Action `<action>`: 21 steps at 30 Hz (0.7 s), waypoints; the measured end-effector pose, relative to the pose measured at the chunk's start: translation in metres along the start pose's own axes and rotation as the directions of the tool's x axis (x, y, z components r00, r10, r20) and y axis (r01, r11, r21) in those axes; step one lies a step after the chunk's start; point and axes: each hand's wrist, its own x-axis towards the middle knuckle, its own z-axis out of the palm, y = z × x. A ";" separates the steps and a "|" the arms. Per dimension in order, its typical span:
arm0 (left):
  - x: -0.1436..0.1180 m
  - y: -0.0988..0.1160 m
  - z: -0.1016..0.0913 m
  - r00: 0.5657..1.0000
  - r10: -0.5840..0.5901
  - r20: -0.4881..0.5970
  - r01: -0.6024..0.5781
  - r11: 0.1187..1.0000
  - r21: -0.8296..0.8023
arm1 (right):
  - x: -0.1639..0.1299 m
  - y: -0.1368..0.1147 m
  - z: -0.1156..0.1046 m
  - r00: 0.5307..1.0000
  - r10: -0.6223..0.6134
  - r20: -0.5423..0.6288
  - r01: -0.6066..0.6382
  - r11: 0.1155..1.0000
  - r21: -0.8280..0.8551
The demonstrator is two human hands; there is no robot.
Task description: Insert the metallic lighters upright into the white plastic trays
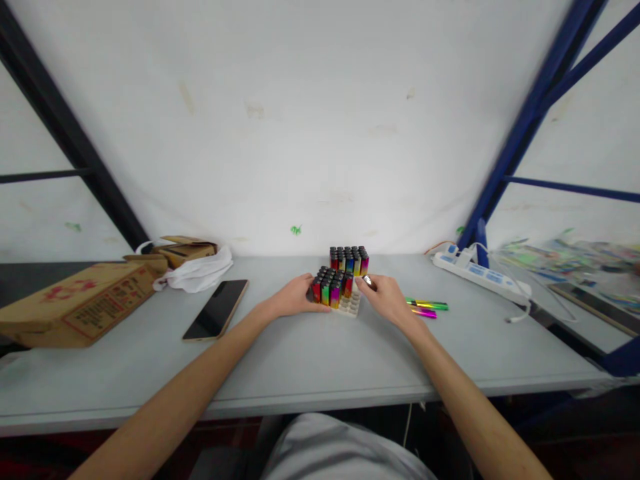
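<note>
At the left end of the worktop (310,363), a long cardboard box (95,297) lies at a slant, with a smaller open carton (189,252) and a crumpled white bag (203,273) just beyond it, all seemingly pushed aside to leave the middle free for handling. A phone (216,311) lies flat between the bag and the left arm, well apart from the work. The left hand (295,297) is curved round the near left corner of a white tray (350,305), thumb along the front, a hold that probably keeps it from sliding. Upright lighters (330,288) fill the tray's left part, black tops up, the holes likely being what keeps them standing; on the right, bare holes show. Behind it stands a second block of lighters (350,259), close to the wall. The right hand (385,297), its fingers closed in a narrow pinch, holds a shiny piece (369,283), apparently another lighter, beside the bare holes. Just beyond that hand, a few loose lighters (434,306) lie on their sides, within easy reach, and farther right a power strip (480,275) sits clear of both hands
</note>
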 end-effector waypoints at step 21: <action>0.000 0.001 -0.001 1.000 0.004 0.000 -0.004 1.000 0.016 | -0.003 -0.004 -0.001 1.000 0.026 -0.010 -0.027 0.999 -0.026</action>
